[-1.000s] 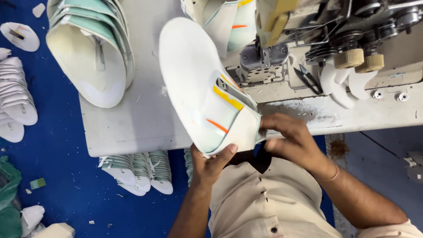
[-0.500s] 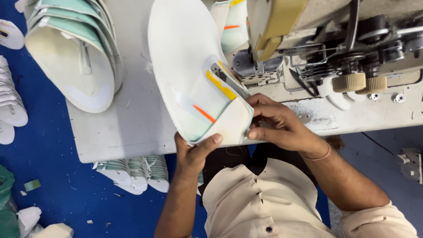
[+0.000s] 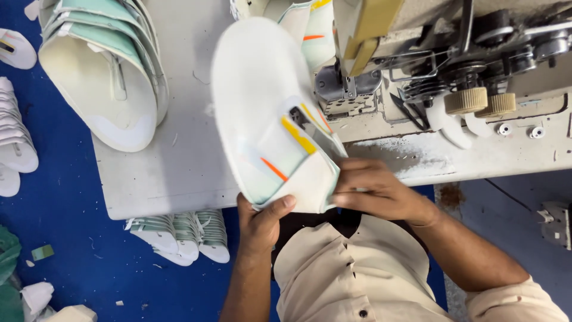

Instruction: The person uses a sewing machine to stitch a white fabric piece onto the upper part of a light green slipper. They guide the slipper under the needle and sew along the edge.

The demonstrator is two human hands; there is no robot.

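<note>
A white shoe upper (image 3: 262, 113) with pale green panels and yellow and orange stripes is held up over the front edge of the sewing table (image 3: 173, 173). My left hand (image 3: 262, 220) grips its lower edge from below, thumb on the inside. My right hand (image 3: 372, 191) pinches the folded heel end at the right. The upper's toe end points away from me, just left of the sewing machine head (image 3: 357, 65).
A nested stack of finished uppers (image 3: 101, 71) lies on the table's left side. More uppers (image 3: 179, 235) sit on the blue floor below the table edge, and white pieces (image 3: 15, 143) line the far left. Machine pulleys and knobs (image 3: 476, 98) stand at right.
The upper has been pulled nearer to me and lower over the table's front edge, with both hands still gripping its near end.
</note>
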